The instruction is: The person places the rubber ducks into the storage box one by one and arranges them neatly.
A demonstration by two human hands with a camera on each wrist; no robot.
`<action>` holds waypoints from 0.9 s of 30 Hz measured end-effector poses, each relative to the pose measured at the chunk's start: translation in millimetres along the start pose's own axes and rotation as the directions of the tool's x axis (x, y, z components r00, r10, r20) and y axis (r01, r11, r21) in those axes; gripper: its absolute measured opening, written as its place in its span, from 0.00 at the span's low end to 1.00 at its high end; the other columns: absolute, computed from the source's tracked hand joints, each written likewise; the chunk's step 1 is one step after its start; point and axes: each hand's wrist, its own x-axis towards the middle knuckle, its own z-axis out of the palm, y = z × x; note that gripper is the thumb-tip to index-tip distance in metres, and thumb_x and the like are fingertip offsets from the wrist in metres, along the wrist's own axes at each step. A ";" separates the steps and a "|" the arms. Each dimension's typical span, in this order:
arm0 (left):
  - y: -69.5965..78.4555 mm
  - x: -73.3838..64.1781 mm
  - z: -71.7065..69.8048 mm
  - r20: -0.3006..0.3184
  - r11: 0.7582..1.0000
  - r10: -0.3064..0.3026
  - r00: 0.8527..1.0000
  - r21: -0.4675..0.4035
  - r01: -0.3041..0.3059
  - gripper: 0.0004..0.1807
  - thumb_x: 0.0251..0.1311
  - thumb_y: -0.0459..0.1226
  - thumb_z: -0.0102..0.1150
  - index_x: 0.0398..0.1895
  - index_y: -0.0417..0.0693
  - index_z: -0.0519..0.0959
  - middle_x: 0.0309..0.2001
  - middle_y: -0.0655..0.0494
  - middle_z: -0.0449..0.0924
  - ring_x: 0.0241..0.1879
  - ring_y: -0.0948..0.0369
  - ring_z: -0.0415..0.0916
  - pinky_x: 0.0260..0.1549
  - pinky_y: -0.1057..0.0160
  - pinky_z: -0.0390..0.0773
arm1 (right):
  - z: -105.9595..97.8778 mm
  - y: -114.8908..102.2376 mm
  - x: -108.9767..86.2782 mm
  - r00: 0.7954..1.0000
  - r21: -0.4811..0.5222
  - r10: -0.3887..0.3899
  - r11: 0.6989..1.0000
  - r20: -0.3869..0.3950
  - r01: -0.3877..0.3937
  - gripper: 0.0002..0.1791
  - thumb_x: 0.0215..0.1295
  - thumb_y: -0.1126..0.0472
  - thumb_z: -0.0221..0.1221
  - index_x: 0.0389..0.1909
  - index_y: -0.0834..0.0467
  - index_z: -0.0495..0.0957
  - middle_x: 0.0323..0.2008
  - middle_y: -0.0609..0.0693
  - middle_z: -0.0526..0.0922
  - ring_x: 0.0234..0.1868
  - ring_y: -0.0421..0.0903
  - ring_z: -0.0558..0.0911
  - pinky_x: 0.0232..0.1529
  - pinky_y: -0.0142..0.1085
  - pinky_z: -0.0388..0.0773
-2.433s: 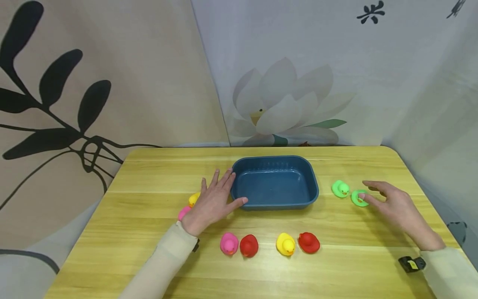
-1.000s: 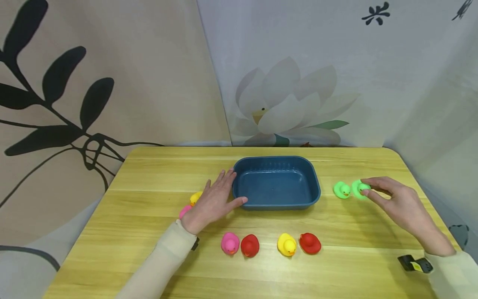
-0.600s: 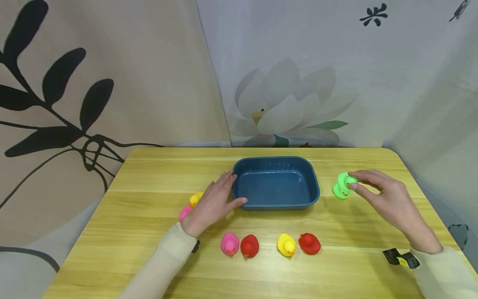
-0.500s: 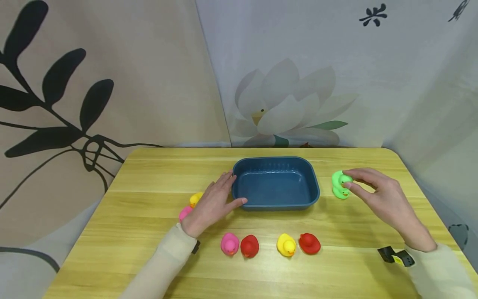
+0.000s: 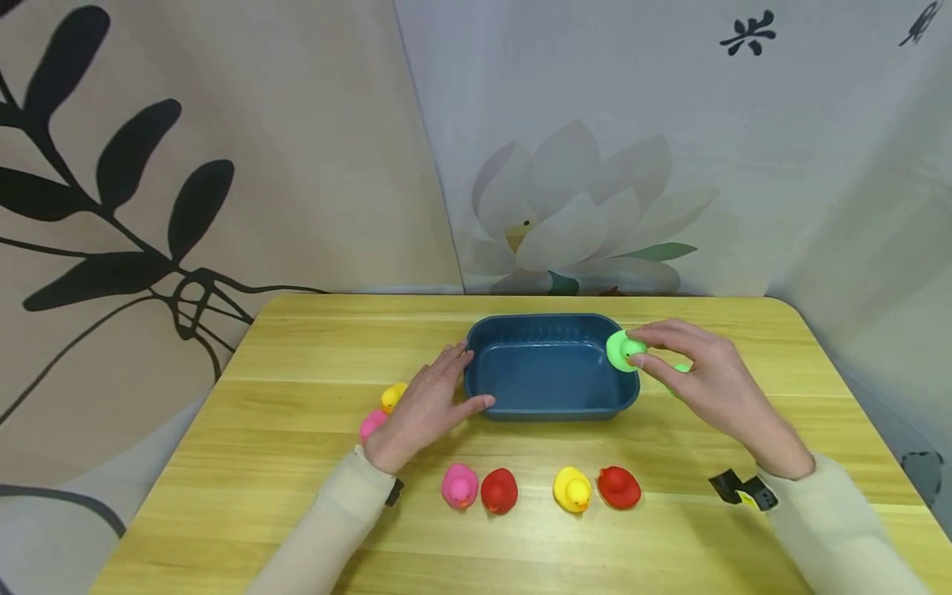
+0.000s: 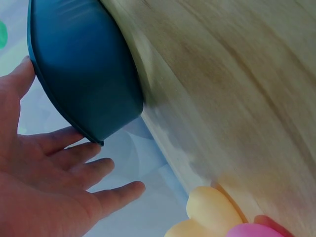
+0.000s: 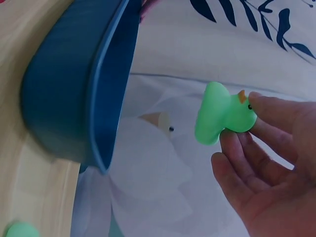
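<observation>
Between thumb and fingers my right hand (image 5: 702, 372) pinches a green rubber duck (image 5: 619, 350) by its head. In the right wrist view that rubber duck (image 7: 212, 116) hangs in the air, apart from the rim of the blue basin (image 7: 59, 89). From the head view it overlaps the right edge of the basin (image 5: 550, 415). My left hand (image 5: 424, 409) rests its fingertips and thumb against the basin's left rim, fingers spread and fairly straight. The left wrist view shows those fingers (image 6: 74, 155) at the basin's outer corner (image 6: 89, 74).
Behind the right hand a second green duck (image 5: 680, 368) is mostly hidden. Pink (image 5: 459, 486), red (image 5: 499, 492), yellow (image 5: 572, 489) and red (image 5: 619, 487) ducks lie in front of the basin. Yellow (image 5: 392, 397) and pink (image 5: 373, 425) ducks sit beside the left hand.
My right hand has taken hold of one green duck, lifted it, and carried it left over the other one to the basin's right edge. My left hand has stayed at the basin.
</observation>
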 end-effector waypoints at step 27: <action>3.7 0.2 -1.0 0.045 0.996 -0.047 0.998 -0.068 0.050 0.47 0.66 0.57 0.66 0.78 0.39 0.62 0.82 0.46 0.52 0.80 0.46 0.52 0.74 0.41 0.59 | 47.8 -27.4 78.1 0.955 0.027 -0.083 0.997 0.283 0.078 0.17 0.67 0.59 0.70 0.55 0.57 0.87 0.52 0.50 0.86 0.50 0.48 0.84 0.47 0.44 0.84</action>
